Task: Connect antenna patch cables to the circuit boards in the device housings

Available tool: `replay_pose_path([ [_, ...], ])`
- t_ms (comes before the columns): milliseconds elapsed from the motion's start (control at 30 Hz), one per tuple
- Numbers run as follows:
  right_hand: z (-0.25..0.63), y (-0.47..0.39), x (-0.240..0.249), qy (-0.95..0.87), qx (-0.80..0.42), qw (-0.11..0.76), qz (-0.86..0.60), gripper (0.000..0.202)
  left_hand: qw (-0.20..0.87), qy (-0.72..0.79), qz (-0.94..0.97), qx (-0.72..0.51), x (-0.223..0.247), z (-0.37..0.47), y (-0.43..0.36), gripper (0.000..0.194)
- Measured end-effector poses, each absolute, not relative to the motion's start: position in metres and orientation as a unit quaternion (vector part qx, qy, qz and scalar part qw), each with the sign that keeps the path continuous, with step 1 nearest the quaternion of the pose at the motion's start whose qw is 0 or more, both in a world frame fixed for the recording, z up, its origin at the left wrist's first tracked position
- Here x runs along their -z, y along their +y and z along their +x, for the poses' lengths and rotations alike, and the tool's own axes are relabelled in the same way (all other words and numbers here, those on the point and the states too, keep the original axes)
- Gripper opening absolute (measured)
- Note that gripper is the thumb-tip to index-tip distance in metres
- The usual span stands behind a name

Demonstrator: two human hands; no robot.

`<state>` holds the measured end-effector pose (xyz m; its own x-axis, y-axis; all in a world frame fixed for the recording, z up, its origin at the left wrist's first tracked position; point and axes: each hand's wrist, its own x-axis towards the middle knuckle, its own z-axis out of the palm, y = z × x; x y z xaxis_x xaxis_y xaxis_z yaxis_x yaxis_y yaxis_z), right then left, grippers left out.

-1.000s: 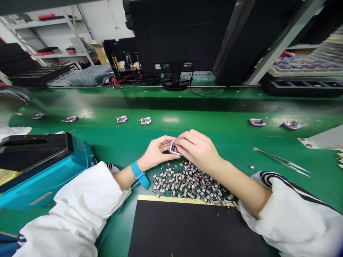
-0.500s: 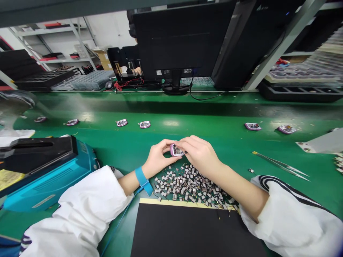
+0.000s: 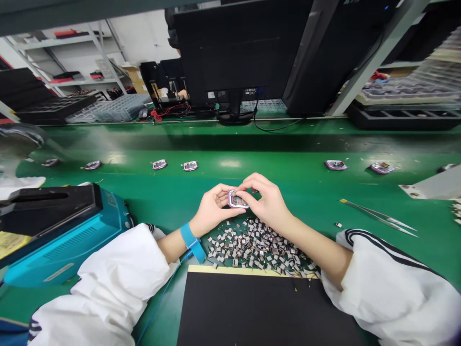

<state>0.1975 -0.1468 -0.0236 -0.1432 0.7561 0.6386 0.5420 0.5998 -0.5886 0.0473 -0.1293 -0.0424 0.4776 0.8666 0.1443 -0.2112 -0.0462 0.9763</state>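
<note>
A small purple-rimmed electronic device (image 3: 237, 200) with its circuit board exposed is tilted up above the bench. My left hand (image 3: 211, 207) grips it by the left side and lower edge, the thumb lying along the bottom. From the right, my right hand (image 3: 268, 199) is closed over its upper part, with the thumb on the board and the index finger bent at the top edge. Any small part beneath those fingertips is hidden. Just below my hands lies a loose heap of small grey modules with short leads (image 3: 259, 247). A blue wrist strap (image 3: 190, 240) circles my left wrist.
Several similar devices (image 3: 159, 164) sit in a row along the green conveyor strip. Tweezers (image 3: 378, 217) lie at right. A teal machine (image 3: 72, 235) stands at left, a black mat (image 3: 259, 307) in front. A monitor (image 3: 241, 53) stands behind.
My right thumb has shifted onto the device's board, and the fingers have lifted and bent at its upper edge. The left hand keeps its hold. The view has shifted slightly.
</note>
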Motion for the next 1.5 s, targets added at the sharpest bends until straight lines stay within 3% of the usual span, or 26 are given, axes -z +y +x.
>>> replay_pose_path([
  [167, 0.196, -0.146, 0.024, -0.717, -0.175, 0.497, -0.456, 0.006, 0.635, 0.295, 0.573, -0.425, 0.042, 0.049, -0.127, 0.044],
  [367, 0.198, -0.144, 0.033, -0.724, -0.151, 0.503, -0.448, 0.009, 0.629, 0.285, 0.59, -0.418, 0.043, 0.05, -0.126, 0.044],
  [667, 0.214, -0.142, 0.033, -0.837, 0.05, 0.302, -0.453, 0.024, 0.596, 0.318, 0.615, -0.407, 0.048, 0.051, -0.122, 0.043],
  [800, 0.213, -0.14, 0.031, -0.834, 0.053, 0.293, -0.465, 0.027, 0.585, 0.346, 0.613, -0.403, 0.049, 0.05, -0.12, 0.044],
  [967, 0.208, -0.14, 0.03, -0.822, 0.018, 0.319, -0.471, 0.023, 0.597, 0.35, 0.617, -0.375, 0.046, 0.052, -0.123, 0.044],
  [1500, 0.204, -0.142, 0.024, -0.844, 0.039, 0.217, -0.489, 0.012, 0.613, 0.346, 0.618, -0.351, 0.045, 0.051, -0.123, 0.04],
])
